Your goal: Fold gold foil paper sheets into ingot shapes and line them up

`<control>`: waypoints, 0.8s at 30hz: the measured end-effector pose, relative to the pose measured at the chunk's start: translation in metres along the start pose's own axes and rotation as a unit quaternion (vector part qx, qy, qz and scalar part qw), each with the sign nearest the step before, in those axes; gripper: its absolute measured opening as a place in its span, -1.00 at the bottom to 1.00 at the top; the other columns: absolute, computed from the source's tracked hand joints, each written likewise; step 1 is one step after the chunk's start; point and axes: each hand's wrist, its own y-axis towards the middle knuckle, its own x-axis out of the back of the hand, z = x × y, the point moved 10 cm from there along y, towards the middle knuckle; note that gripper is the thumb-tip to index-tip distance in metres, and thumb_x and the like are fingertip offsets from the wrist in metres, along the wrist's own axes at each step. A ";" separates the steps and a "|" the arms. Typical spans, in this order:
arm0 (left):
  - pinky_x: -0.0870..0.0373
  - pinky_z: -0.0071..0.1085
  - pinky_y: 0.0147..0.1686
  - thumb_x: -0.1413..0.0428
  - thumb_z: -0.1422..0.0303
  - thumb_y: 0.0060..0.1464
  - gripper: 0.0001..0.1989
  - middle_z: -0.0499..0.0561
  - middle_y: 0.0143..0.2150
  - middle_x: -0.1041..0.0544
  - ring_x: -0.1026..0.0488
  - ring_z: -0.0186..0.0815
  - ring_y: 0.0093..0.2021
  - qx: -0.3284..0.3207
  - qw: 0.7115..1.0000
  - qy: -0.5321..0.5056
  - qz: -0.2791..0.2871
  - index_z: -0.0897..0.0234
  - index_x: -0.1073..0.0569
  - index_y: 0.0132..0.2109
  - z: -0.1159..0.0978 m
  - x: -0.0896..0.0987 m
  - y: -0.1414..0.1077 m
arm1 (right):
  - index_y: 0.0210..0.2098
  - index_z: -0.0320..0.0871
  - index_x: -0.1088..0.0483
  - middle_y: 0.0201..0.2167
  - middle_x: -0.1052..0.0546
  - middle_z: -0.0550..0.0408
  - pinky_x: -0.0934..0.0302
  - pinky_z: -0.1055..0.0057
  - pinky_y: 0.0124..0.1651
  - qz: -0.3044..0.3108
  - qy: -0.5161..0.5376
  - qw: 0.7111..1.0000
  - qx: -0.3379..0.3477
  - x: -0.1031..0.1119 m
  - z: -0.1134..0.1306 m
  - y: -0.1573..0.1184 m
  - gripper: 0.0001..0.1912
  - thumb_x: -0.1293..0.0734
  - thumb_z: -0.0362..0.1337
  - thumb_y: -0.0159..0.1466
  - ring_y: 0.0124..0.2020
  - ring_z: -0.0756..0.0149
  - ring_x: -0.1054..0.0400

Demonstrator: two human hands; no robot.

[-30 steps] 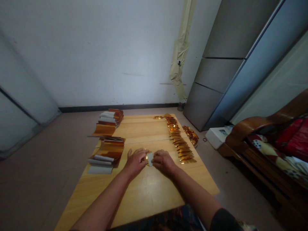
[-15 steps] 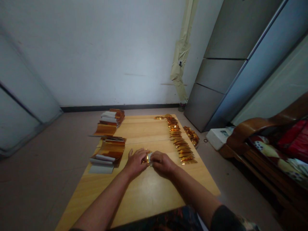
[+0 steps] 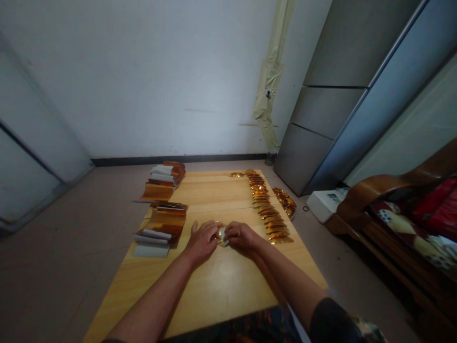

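Between my two hands, low over the middle of the wooden table, is a small piece of gold foil paper (image 3: 223, 236), its pale grey back partly showing. My left hand (image 3: 203, 242) is closed on its left side, with the thumb and fingertips at the paper's edge. On the right side, the bent fingers of my right hand (image 3: 243, 237) grip the same piece. Fingers cover much of the paper, so its exact folds cannot be made out.
Gold-and-grey sheets (image 3: 166, 221) lie in curled stacks along the left of the table (image 3: 214, 290). A row of folded gold foil pieces (image 3: 264, 205) runs down the right side. Beyond that edge sits a heap of gold pieces (image 3: 284, 202). A wooden bench (image 3: 371, 209) stands farther right.
My right hand has rolled and lifted slightly at the wrist, and more of the paper's pale face shows. My left hand stays nearly in place.
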 end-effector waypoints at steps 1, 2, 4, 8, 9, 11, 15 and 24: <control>0.28 0.16 0.25 -0.02 0.36 0.04 -0.68 -0.03 0.20 -0.38 -0.19 -0.16 0.25 -0.001 1.000 0.001 -0.001 0.03 -0.42 -0.03 0.000 0.000 0.000 | -0.35 -0.07 -0.56 -0.25 -0.49 0.14 -0.25 0.45 -0.06 0.015 -0.006 1.000 0.000 0.000 -0.002 0.002 -0.84 -0.38 -0.41 0.11 -0.19 0.37 -0.38; 0.28 0.16 0.25 -0.03 0.34 0.04 -0.68 -0.03 0.20 -0.38 -0.19 -0.15 0.25 -0.001 1.000 0.002 0.001 0.03 -0.42 -0.03 0.000 -0.001 0.000 | -0.34 -0.07 -0.56 -0.25 -0.49 0.14 -0.25 0.45 -0.06 0.026 -0.009 1.000 0.001 0.000 -0.003 0.004 -0.86 -0.39 -0.39 0.11 -0.19 0.37 -0.38; 0.29 0.18 0.24 -0.06 0.29 0.04 -0.70 -0.03 0.20 -0.38 -0.19 -0.13 0.25 0.002 1.000 0.002 0.004 0.04 -0.42 -0.03 0.000 -0.001 0.000 | -0.33 -0.07 -0.56 -0.25 -0.48 0.13 -0.24 0.46 -0.05 0.044 -0.004 0.999 0.006 -0.001 -0.005 0.007 -0.87 -0.40 -0.37 0.11 -0.18 0.37 -0.38; 0.30 0.18 0.25 -0.12 0.25 -0.01 -0.70 -0.01 0.20 -0.38 -0.18 -0.09 0.26 0.005 1.000 0.005 0.008 0.06 -0.44 -0.07 -0.003 0.001 -0.001 | -0.32 -0.06 -0.55 -0.21 -0.45 0.15 -0.23 0.46 -0.03 0.048 -0.004 0.999 0.004 -0.001 -0.005 0.006 -0.79 -0.38 -0.44 0.07 -0.14 0.36 -0.36; 0.30 0.17 0.25 -0.12 0.26 -0.02 -0.69 -0.01 0.20 -0.38 -0.18 -0.09 0.26 0.007 1.000 0.006 0.007 0.06 -0.44 -0.07 -0.004 0.002 -0.001 | -0.31 -0.06 -0.54 -0.19 -0.44 0.16 -0.22 0.46 -0.04 0.041 -0.011 0.999 0.000 0.000 -0.005 0.005 -0.75 -0.36 -0.47 0.06 -0.14 0.36 -0.36; 0.30 0.17 0.25 -0.12 0.27 -0.02 -0.67 0.01 0.19 -0.38 -0.19 -0.10 0.25 0.010 1.000 0.005 0.002 0.06 -0.42 -0.04 -0.004 0.003 -0.002 | -0.29 -0.07 -0.53 -0.16 -0.43 0.15 -0.22 0.45 -0.04 0.024 -0.031 0.999 -0.003 0.001 -0.001 0.000 -0.67 -0.30 -0.53 0.03 -0.11 0.35 -0.35; 0.27 0.17 0.25 -0.05 0.25 0.05 -0.65 0.02 0.21 -0.37 -0.19 -0.11 0.26 0.006 1.000 0.004 -0.002 0.05 -0.38 0.02 -0.003 0.002 -0.002 | -0.22 -0.08 -0.50 -0.10 -0.41 0.11 -0.17 0.45 -0.01 0.003 -0.075 0.996 0.037 -0.005 0.025 -0.014 -0.61 -0.24 -0.55 0.04 -0.07 0.34 -0.30; 0.27 0.11 0.26 0.08 0.45 -0.01 -0.67 -0.07 0.20 -0.39 -0.18 -0.22 0.26 0.023 0.999 -0.031 0.018 0.07 -0.44 -0.13 0.001 0.004 0.001 | -0.21 -0.09 -0.44 -0.15 -0.40 0.04 -0.03 0.34 -0.11 -0.064 -0.251 0.965 0.032 -0.016 0.050 -0.036 -0.85 -0.26 -0.33 0.24 -0.18 0.25 -0.17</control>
